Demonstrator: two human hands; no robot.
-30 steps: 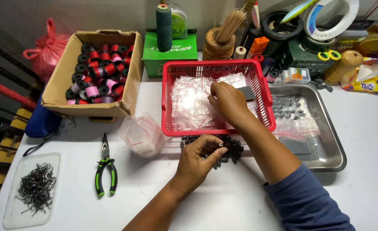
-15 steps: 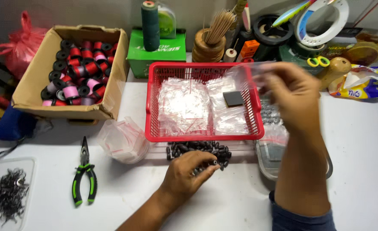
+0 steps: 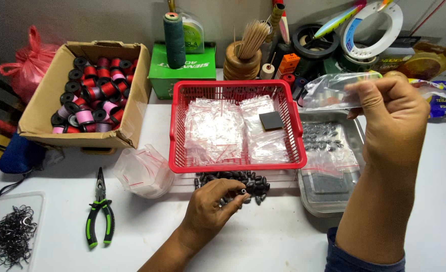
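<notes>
My right hand (image 3: 392,118) is raised above the metal tray and pinches a small clear plastic bag (image 3: 331,90) by its edge. My left hand (image 3: 213,204) rests on the white table and holds a small dark sinker (image 3: 243,192) between thumb and fingers, at the edge of a pile of dark sinkers (image 3: 238,180). The pile lies just in front of the red basket (image 3: 235,165), which holds several clear bags and a small black square.
A metal tray (image 3: 355,132) with sinkers and bags sits right of the basket. A cardboard box (image 3: 41,113) of thread spools stands at left. Green-handled pliers (image 3: 100,214), a clear tray of wire hooks (image 3: 11,234) and loose bags (image 3: 144,171) lie at front left. Clutter lines the back.
My right hand lifted a clear bag out of the red basket and raised it to the right. My left hand stayed at the sinker pile, fingers working.
</notes>
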